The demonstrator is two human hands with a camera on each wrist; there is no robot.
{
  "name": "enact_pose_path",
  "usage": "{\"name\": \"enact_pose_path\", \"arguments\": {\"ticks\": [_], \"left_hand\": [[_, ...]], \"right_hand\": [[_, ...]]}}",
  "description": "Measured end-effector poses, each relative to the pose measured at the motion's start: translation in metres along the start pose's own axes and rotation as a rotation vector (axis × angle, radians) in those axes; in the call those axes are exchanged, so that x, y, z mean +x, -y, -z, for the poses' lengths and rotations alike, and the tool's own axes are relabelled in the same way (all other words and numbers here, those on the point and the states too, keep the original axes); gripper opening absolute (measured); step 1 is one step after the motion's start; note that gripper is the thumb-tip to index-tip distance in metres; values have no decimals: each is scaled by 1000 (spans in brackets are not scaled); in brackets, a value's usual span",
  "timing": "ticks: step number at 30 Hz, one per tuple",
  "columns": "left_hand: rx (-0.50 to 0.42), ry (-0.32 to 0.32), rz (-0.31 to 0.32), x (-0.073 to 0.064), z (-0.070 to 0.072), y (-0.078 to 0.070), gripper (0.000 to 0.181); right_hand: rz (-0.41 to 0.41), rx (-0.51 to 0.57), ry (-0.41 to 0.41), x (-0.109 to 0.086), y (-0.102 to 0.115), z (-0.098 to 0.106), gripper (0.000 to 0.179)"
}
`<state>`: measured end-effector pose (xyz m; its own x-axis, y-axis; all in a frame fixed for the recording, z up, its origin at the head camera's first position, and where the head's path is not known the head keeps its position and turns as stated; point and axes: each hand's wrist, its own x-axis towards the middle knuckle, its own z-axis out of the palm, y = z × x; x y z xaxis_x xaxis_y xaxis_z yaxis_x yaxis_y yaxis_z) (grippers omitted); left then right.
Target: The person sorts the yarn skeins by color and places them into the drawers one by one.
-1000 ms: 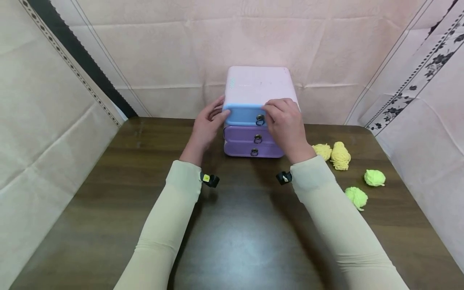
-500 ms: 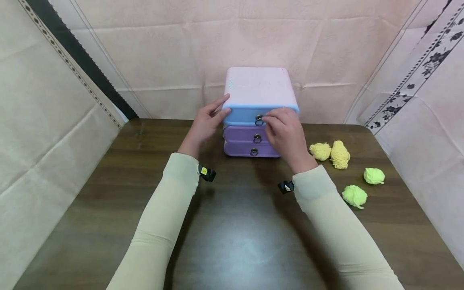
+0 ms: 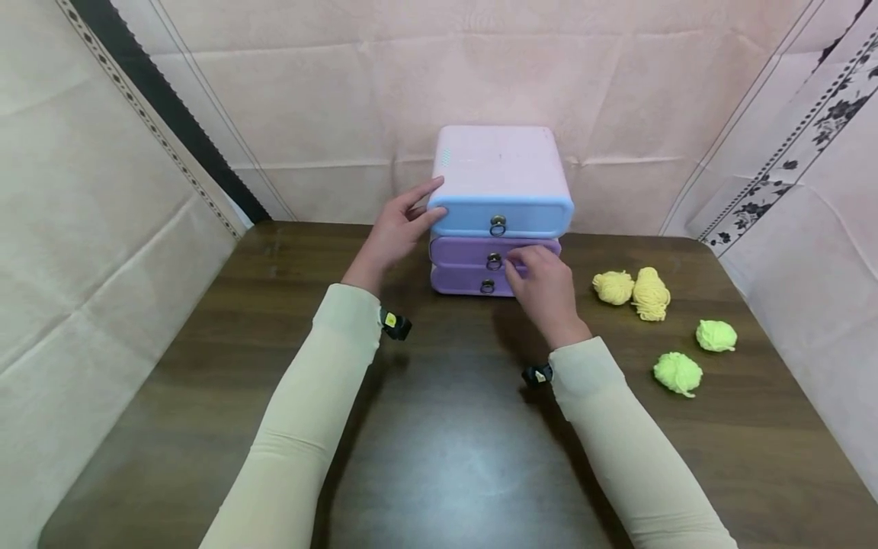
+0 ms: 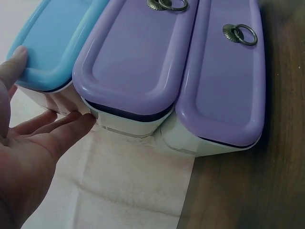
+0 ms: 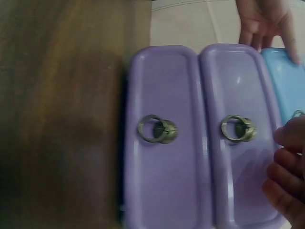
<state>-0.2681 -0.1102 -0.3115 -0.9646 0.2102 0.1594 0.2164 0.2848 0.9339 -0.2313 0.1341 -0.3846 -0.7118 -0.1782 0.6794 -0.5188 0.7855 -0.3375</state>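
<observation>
- Setting: pale cloth backdrop behind a dark wood-grain desk
- Drawer unit, the thing being handled: upright at the back of the desk, near its middle; blue top drawer above a purple middle drawer and a purple bottom drawer
- Left grip, a bare hand: thumb against the blue front near its corner, fingers extended along the unit's side, apparently steadying rather than clasping
- Right grip, likewise bare: fingers loosely bent and holding nothing, just beside the middle ring pull, with no contact seen
- Two yellow yarn balls and two green yarn balls: right side of the desk, apart from the unit
- Progress, as judged: no drawer stands drawn out, though narrow dark gaps behind the fronts leave full seating uncertain; a hold on the middle pull is not yet made, and drawing that drawer out, if intended, remains to be done; drawer contents hidden, all four balls outside
</observation>
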Motion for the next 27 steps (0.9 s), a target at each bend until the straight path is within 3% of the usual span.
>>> {"name": "enact_pose_path", "arguments": {"ticks": [12,19,22,27], "left_hand": [[-30,-8,3,2,-5,-3,49],[-21,11,-2,2,-6,0,50],[-24,12,10,0,-4,1,50],[-39,12,2,0,0,1,51]], "right_hand": [[-167,-43,123,1,-3,-13,23],[-185,-83,95,1,0,-22,22],[-193,-59,79,0,2,-26,18],[-284,62,60,0,6,-29,15]]}}
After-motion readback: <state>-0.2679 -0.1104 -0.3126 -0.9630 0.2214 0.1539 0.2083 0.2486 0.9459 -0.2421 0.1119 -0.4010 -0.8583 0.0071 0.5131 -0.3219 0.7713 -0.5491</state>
